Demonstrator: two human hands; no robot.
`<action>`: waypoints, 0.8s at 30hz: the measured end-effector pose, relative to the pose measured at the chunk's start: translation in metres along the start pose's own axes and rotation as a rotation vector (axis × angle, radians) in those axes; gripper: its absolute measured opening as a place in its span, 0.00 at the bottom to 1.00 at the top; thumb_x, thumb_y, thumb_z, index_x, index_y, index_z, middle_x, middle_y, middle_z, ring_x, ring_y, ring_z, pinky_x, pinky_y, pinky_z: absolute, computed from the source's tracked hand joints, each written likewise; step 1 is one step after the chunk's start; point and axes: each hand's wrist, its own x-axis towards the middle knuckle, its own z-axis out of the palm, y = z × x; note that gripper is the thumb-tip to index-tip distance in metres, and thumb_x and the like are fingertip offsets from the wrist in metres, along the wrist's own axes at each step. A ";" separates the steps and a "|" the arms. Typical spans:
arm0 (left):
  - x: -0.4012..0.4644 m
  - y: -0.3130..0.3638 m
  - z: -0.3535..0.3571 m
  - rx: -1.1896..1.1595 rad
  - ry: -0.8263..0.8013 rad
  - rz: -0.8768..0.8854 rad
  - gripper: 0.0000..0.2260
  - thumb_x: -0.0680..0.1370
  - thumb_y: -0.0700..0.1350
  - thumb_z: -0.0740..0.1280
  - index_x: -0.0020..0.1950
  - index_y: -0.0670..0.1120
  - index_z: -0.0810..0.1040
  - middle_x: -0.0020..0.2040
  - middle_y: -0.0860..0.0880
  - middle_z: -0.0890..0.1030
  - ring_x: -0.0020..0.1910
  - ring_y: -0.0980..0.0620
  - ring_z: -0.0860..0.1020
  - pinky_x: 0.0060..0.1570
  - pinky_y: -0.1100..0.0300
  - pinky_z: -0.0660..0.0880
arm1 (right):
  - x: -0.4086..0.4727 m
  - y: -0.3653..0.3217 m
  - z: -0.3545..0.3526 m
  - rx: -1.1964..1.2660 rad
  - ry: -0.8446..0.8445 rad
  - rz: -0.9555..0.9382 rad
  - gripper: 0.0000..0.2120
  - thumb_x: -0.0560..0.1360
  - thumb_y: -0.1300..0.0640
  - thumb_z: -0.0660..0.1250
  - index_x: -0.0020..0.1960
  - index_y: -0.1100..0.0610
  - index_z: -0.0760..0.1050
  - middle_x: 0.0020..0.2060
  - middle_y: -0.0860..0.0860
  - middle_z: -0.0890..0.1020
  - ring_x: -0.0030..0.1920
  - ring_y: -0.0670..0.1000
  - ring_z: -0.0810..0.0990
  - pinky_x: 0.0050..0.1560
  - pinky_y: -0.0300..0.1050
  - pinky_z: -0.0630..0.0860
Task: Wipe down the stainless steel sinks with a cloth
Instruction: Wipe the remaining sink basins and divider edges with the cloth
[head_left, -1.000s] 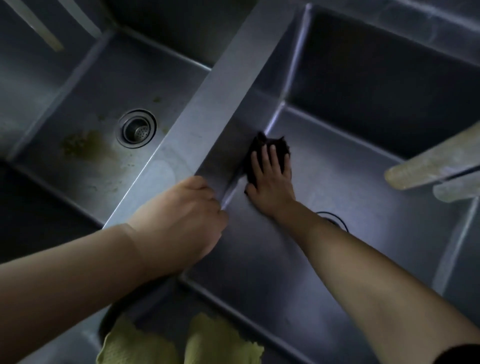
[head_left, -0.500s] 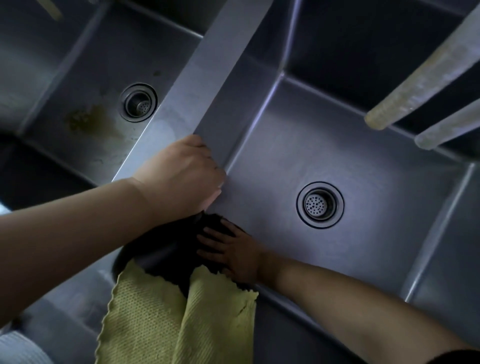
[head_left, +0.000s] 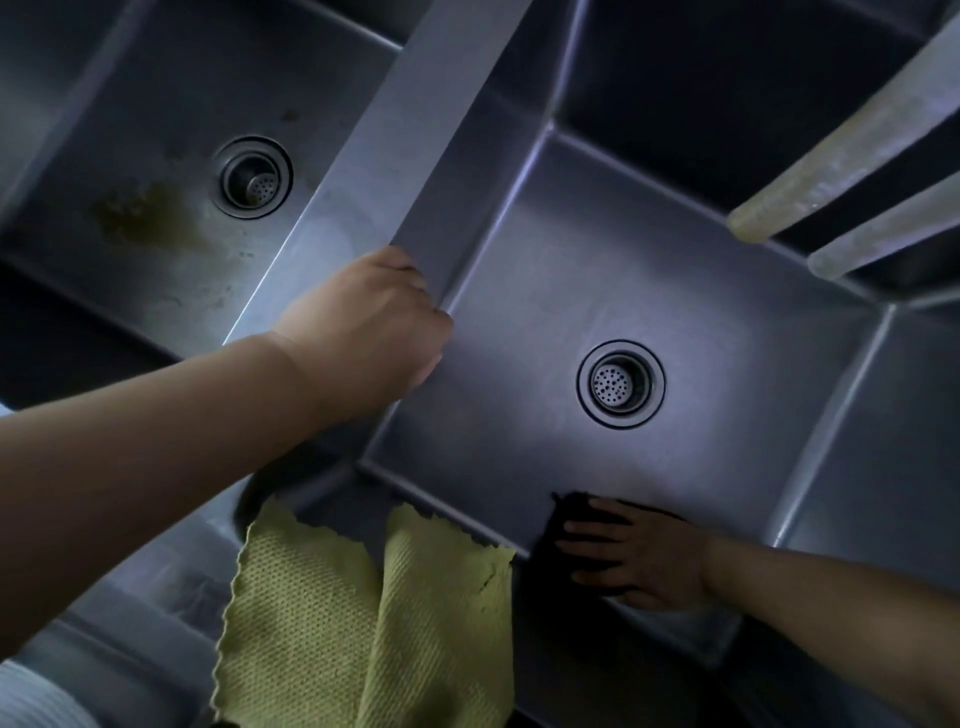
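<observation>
Dark cloth (head_left: 563, 525) lies under the flat right hand (head_left: 636, 558); left hand (head_left: 371, 325) grips the sink divider (head_left: 426, 156).

the light is dim and bluish, with a soft bright patch falling across the middle of the metal surfaces and deep shadow toward the far edge and the lower right. two pale, cloudy tubes (head_left: 852, 135) slant in from the upper right corner, side by side, their rounded ends hanging in the air. a yellow-green woven towel (head_left: 363, 623) with a ragged edge hangs over the near rim, draped in two folds. at the lower left corner a bit of pale ribbed fabric (head_left: 36, 696) shows.
</observation>
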 end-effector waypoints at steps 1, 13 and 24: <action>0.000 0.000 0.000 0.002 -0.003 0.004 0.08 0.71 0.45 0.67 0.31 0.48 0.75 0.29 0.48 0.79 0.33 0.44 0.77 0.45 0.56 0.71 | 0.013 0.001 0.002 -0.015 0.005 0.000 0.21 0.76 0.46 0.59 0.67 0.48 0.72 0.72 0.53 0.67 0.75 0.55 0.59 0.71 0.61 0.59; 0.000 0.000 -0.001 -0.003 0.010 0.041 0.08 0.69 0.44 0.68 0.30 0.47 0.74 0.28 0.47 0.77 0.32 0.45 0.77 0.43 0.57 0.73 | 0.175 0.090 -0.041 -0.103 0.236 0.514 0.33 0.72 0.43 0.63 0.73 0.54 0.64 0.72 0.59 0.65 0.73 0.63 0.61 0.72 0.66 0.52; 0.001 0.000 -0.003 0.044 -0.059 0.046 0.07 0.69 0.44 0.69 0.31 0.47 0.76 0.28 0.47 0.79 0.31 0.45 0.78 0.43 0.57 0.73 | 0.113 0.113 -0.052 0.054 0.274 1.113 0.35 0.74 0.47 0.59 0.77 0.55 0.54 0.76 0.61 0.53 0.76 0.63 0.49 0.74 0.62 0.43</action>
